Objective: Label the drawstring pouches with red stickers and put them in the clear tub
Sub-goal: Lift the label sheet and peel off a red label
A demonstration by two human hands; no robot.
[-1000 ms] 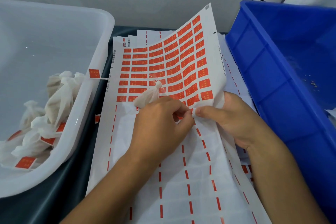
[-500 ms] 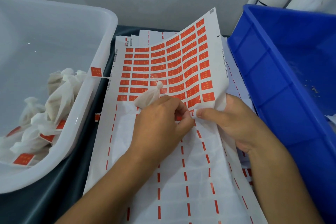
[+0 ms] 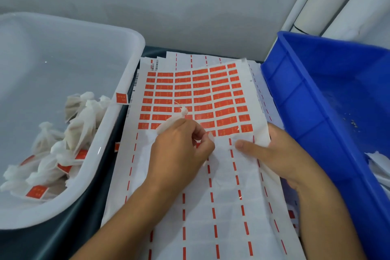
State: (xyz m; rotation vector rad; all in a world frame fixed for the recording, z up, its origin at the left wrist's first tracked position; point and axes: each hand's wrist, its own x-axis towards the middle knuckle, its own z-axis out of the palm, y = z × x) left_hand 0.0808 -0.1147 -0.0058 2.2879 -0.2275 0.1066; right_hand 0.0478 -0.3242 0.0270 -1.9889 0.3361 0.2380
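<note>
A sheet of red stickers (image 3: 190, 91) lies on the dark table between the two bins; its near half is peeled bare. My left hand (image 3: 181, 152) rests on it with curled fingers and holds a white drawstring pouch (image 3: 175, 119), whose tied neck sticks out past the knuckles. Thumb and forefinger pinch together at the lowest sticker row; whether they hold a sticker is hidden. My right hand (image 3: 274, 154) grips the sheet's right edge, thumb on top. The clear tub (image 3: 101, 150) at left holds several labelled pouches (image 3: 63, 143).
A blue crate (image 3: 316, 101) stands close on the right, with white pouches (image 3: 377, 162) at its near end. A single red sticker (image 3: 122, 97) clings to the tub's rim. More used sheets lie under the top one. A grey wall is close behind.
The sheet's far right part, curled up before, has dropped nearly flat. My right thumb has slid a little away from my left hand. The left hand keeps the pouch.
</note>
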